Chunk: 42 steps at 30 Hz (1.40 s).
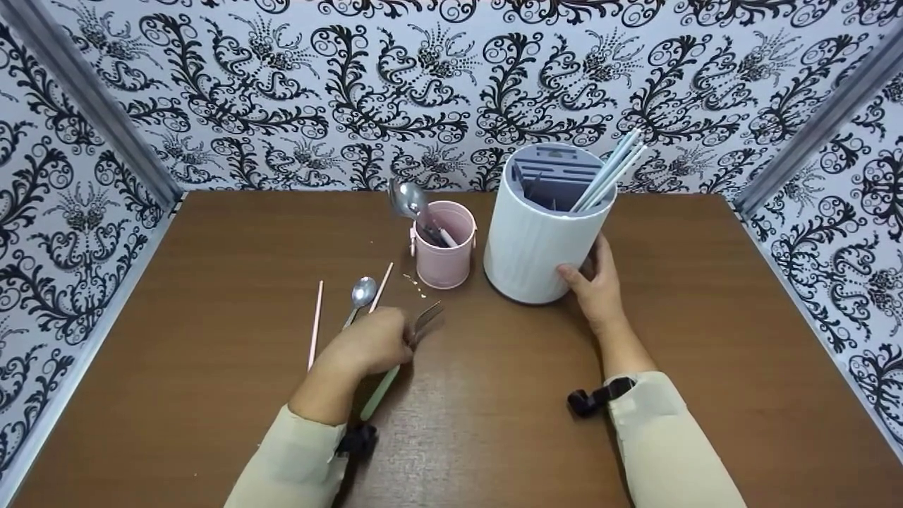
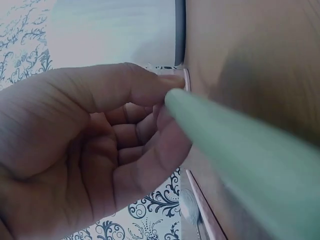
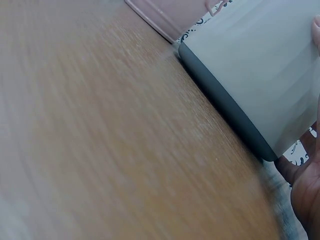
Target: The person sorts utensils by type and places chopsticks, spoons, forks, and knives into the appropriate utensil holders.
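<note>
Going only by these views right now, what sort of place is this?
Probably a staged indoor setup rather than a working kitchen: patterned walls stand on three sides of a brown table, with a white utensil holder and a pink cup in view.

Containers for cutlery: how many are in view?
2: the pink bucket near the middle of the head view, and the white utensil holder just to its right, held by the right hand.

Brown table [image 1: 712, 310], black-scrolled white walls [image 1: 437, 77], grey corner strips [image 1: 106, 106]

Cup [image 1: 443, 269] left of holder [image 1: 529, 250]
</note>
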Motion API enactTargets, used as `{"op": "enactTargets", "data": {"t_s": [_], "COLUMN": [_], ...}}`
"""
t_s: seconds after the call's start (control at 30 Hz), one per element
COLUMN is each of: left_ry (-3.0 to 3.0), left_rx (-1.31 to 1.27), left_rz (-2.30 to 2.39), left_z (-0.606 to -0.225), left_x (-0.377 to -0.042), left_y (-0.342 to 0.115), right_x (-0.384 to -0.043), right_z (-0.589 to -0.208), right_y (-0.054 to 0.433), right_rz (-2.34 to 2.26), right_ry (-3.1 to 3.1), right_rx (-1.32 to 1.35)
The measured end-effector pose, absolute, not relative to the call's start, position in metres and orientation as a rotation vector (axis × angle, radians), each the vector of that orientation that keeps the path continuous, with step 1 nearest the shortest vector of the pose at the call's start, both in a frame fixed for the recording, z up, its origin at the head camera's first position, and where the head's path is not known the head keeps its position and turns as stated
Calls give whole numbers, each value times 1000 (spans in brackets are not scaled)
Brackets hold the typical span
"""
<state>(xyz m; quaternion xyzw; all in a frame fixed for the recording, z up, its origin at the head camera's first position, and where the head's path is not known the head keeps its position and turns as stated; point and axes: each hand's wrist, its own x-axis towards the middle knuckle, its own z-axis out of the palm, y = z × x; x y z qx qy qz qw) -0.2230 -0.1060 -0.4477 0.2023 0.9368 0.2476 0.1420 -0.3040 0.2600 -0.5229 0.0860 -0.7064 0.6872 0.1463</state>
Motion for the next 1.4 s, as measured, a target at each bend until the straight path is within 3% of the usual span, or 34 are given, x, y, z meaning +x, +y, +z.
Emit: {"op": "enactTargets", "data": {"t_s": [0.3, 0.7, 1.4], "left_ry": [2716, 2732, 2858], "left_rx": [709, 662, 665], "left_rz": [811, 999, 1290], "left_z": [-454, -448, -399], "left_x": [-226, -222, -237], "left_y": [-102, -82, -36], "right_x": [-303, -303, -303], "right_z": [-522, -523, -522], "right_y": [260, 259, 259], "right_rz": [1965, 1994, 2025], "right_ry": [-2055, -2033, -2003], "right_rx": [239, 242, 255]}}
